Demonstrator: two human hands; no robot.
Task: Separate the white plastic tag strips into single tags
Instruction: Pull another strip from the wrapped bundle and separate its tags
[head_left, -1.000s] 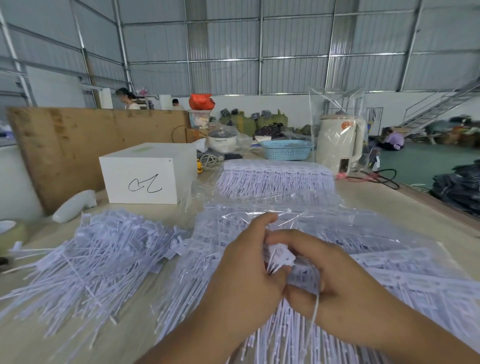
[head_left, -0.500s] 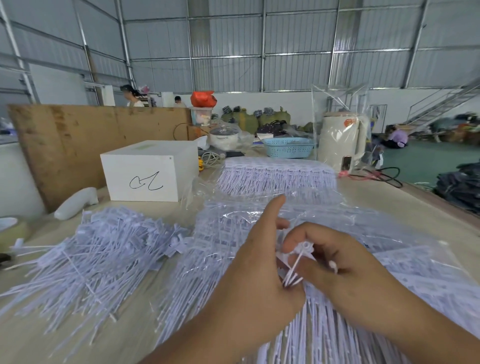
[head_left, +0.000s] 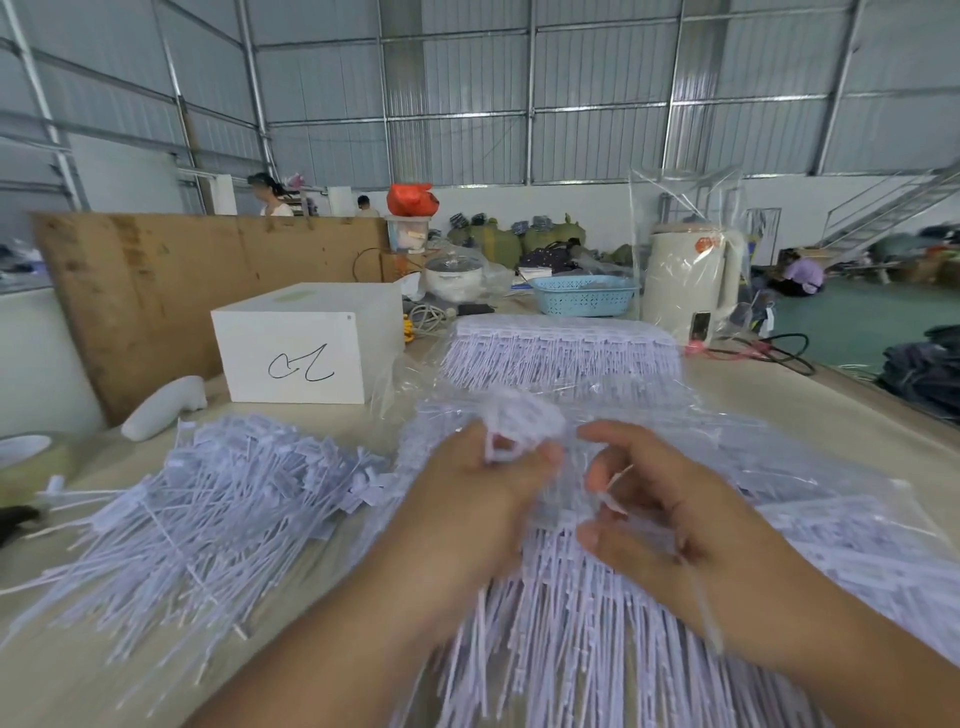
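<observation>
My left hand (head_left: 467, 514) grips the head end of a white tag strip (head_left: 524, 423), which curls up blurred above its fingertips. My right hand (head_left: 670, 519) pinches a single white tag (head_left: 613, 480) between thumb and fingers, a short way right of the strip. Under both hands lies a stack of joined tag strips (head_left: 571, 623) on clear plastic. A loose pile of single tags (head_left: 208, 514) spreads over the table at the left. Another bundle of strips (head_left: 561, 353) lies farther back in a clear bag.
A white box (head_left: 301, 353) with a scribble stands at the back left, beside a white handle-shaped tool (head_left: 161, 410). Behind are a brown board (head_left: 182, 280), a blue basket (head_left: 582, 296), a cream kettle (head_left: 691, 280) and cables. People work in the hall beyond.
My hands have come apart: the right hand pulled a single tag away to the right, while the left hand lifted the strip's end, which now curls above it.
</observation>
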